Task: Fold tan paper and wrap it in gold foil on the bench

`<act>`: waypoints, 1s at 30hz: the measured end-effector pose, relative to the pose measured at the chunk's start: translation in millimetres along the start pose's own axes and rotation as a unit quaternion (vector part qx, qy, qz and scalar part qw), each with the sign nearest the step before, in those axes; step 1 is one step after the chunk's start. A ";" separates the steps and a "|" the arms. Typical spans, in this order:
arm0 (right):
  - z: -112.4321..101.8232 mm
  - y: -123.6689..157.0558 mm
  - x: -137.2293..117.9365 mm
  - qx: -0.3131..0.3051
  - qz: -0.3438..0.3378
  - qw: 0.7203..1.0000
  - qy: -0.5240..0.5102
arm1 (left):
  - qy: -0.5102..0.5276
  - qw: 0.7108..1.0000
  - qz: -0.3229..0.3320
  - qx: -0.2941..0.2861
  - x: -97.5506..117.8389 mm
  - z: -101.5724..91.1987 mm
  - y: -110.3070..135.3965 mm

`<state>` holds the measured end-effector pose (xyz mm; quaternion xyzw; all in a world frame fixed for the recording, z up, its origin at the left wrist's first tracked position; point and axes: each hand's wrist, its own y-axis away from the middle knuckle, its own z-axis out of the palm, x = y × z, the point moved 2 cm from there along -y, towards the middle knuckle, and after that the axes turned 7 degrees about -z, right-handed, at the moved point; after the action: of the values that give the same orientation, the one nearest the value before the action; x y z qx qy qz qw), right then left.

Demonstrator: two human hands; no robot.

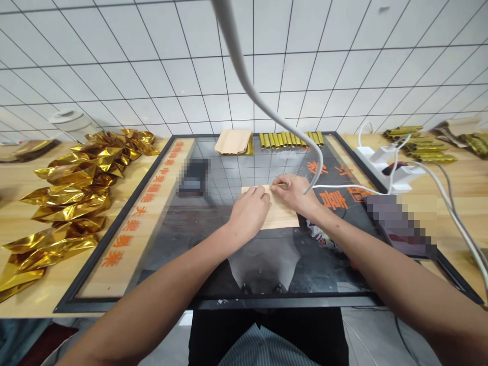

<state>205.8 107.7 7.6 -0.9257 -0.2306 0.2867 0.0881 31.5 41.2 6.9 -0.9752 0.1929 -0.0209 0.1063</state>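
A sheet of tan paper point(280, 218) lies on the glass-topped panel point(213, 274) in front of me. My left hand point(249, 211) is closed at its upper left, the fingers curled down on the far edge. At the upper right of the sheet, my right hand point(295, 192) pinches the far edge between thumb and fingers. Both hands partly cover the paper, and the fingertips are hard to make out. Behind them sit a stack of tan paper point(233, 141) and a row of small gold paper rolls point(287, 140).
Folded gold foil pieces point(72, 193) spread along the left. A phone point(193, 178) rests on the glass. A white power strip point(394, 165) with cords stands right, near a dark blurred device point(400, 226) and more gold rolls point(427, 147). A thick white cable point(244, 76) hangs in front.
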 end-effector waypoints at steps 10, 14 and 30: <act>-6.4 0.8 15.9 0.072 -0.006 0.997 -0.022 | 0.002 1.000 0.004 0.022 3.5 12.0 4.2; -11.7 12.3 -6.5 0.127 -0.090 0.988 -0.017 | 0.010 1.000 0.012 0.021 4.9 14.9 4.7; 14.2 39.3 -45.3 -0.048 -0.142 0.988 -0.034 | 0.054 0.998 0.021 0.014 4.1 17.4 13.6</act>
<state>179.4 52.0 6.6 -0.8762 -0.3765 0.2912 0.0754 31.6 30.8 -13.1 -0.9669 0.2182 -0.0741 0.1098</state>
